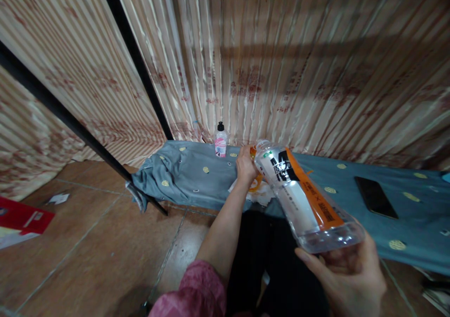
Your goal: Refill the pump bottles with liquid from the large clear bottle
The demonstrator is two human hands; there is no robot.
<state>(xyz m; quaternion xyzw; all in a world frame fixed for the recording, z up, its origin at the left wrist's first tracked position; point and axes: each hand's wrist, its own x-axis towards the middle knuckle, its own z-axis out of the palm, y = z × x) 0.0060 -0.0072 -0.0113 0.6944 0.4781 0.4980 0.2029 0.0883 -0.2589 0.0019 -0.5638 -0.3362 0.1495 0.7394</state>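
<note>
My right hand point(351, 270) grips a clear plastic bottle point(298, 200) by its base. An orange, white and black label wraps the bottle, which tilts with its uncapped mouth toward the upper left. Close to that mouth, my left hand point(246, 163) is closed, its fingers curled away from me. A bit of orange shows between it and the bottle neck, but what it holds is mostly hidden. Beneath lies crumpled white plastic or paper point(262, 197) with an orange part, half covered by my forearm and the bottle.
A small clear bottle point(221, 141) with black cap and pink label stands on the grey-blue cloth-covered bench point(190, 176). A black phone point(375, 197) lies at right. Black poles point(137, 54) cross the left side before a patterned curtain point(246, 64). A red packet point(26, 218) is at far left.
</note>
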